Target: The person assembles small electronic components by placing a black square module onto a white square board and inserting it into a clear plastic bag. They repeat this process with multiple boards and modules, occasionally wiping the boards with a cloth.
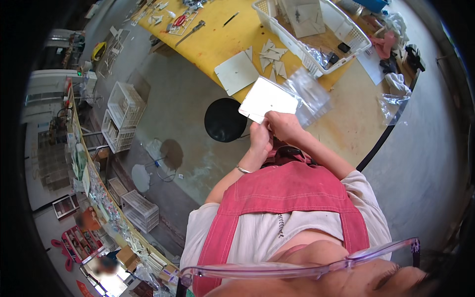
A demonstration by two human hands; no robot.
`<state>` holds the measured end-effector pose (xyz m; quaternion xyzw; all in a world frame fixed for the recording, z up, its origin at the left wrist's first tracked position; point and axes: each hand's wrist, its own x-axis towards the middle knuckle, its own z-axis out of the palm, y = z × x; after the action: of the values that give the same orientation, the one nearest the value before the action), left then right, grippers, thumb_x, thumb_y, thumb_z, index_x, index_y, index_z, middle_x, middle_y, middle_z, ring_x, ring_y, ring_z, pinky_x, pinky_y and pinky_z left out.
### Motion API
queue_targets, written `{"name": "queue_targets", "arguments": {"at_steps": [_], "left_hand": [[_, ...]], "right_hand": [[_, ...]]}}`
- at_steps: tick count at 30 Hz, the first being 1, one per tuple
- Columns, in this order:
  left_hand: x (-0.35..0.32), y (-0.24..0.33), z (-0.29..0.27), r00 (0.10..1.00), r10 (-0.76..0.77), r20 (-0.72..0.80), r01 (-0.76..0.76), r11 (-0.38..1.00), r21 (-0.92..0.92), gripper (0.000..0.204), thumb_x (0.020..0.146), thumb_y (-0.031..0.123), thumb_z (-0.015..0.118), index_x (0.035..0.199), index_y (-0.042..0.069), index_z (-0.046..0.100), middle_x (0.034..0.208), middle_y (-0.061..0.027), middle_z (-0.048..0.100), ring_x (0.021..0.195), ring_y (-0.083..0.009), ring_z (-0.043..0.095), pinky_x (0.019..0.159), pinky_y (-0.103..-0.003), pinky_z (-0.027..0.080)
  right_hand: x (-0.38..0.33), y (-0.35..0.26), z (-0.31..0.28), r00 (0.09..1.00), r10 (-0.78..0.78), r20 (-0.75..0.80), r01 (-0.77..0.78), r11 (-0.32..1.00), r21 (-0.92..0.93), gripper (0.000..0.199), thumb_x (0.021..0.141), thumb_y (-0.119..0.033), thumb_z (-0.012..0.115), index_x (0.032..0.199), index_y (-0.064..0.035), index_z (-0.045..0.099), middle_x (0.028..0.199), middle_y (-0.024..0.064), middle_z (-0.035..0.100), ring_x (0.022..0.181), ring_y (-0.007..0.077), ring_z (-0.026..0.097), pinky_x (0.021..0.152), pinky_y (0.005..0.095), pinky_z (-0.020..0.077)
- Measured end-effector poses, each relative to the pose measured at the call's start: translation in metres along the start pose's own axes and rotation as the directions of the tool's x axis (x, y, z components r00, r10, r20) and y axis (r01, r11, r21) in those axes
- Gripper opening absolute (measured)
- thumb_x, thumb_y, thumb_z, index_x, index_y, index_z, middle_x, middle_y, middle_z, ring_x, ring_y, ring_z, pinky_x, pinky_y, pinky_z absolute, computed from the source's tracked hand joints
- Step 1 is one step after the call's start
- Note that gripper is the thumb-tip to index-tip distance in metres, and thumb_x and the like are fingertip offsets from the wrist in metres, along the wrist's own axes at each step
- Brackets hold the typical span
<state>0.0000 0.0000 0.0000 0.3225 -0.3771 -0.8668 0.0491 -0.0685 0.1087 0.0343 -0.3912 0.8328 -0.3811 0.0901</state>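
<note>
In front of me, at the near edge of the yellow table [213, 47], I hold a flat white plate [267, 96] with a tiny dark hole. My right hand [285, 126] pinches its near edge, fingers curled under. Just to the left, my left hand [260, 137] is closed at the near corner with its thumb up against the plate; its other fingers are partly hidden. Clear plastic bags [311, 96] lie beside the plate on the right. A second white plate [236, 73] rests on the table, close to several small white triangular pieces [272, 55].
A white plastic basket [283, 35] holding plates and small black parts stands on the table. Farther left lie a caliper [190, 32], a dark pen [231, 19] and a red-handled tool [180, 21]. A black round stool [225, 120] stands below the table's edge. White crates [123, 106] are on the left.
</note>
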Motion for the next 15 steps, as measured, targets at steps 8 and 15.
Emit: {"name": "queue_targets", "arguments": {"at_steps": [8, 15], "left_hand": [[-0.022, 0.027, 0.026, 0.983, -0.141, 0.121, 0.133, 0.988, 0.078, 0.027, 0.101, 0.023, 0.050, 0.115, 0.001, 0.058, 0.104, -0.0083, 0.063, 0.091, -0.0205, 0.063, 0.080, -0.035, 0.054], [0.058, -0.063, -0.020, 0.895, -0.326, 0.305, 0.369, 0.925, -0.093, 0.027, 0.101, 0.026, 0.047, 0.105, 0.002, 0.060, 0.096, -0.0108, 0.063, 0.086, -0.0216, 0.064, 0.075, -0.037, 0.055]], "right_hand": [[-0.023, -0.031, -0.015, 0.982, -0.172, -0.082, 0.182, 0.975, 0.128, 0.007, 0.084, -0.008, 0.057, 0.086, -0.0046, 0.052, 0.074, 0.0135, 0.061, 0.065, 0.0367, 0.063, 0.056, 0.0443, 0.0516], [-0.027, -0.023, -0.027, 0.954, 0.008, -0.299, 0.061, 0.974, 0.219, 0.007, 0.087, -0.007, 0.064, 0.094, -0.0055, 0.063, 0.076, 0.0154, 0.065, 0.068, 0.0346, 0.067, 0.058, 0.0398, 0.0525]]}}
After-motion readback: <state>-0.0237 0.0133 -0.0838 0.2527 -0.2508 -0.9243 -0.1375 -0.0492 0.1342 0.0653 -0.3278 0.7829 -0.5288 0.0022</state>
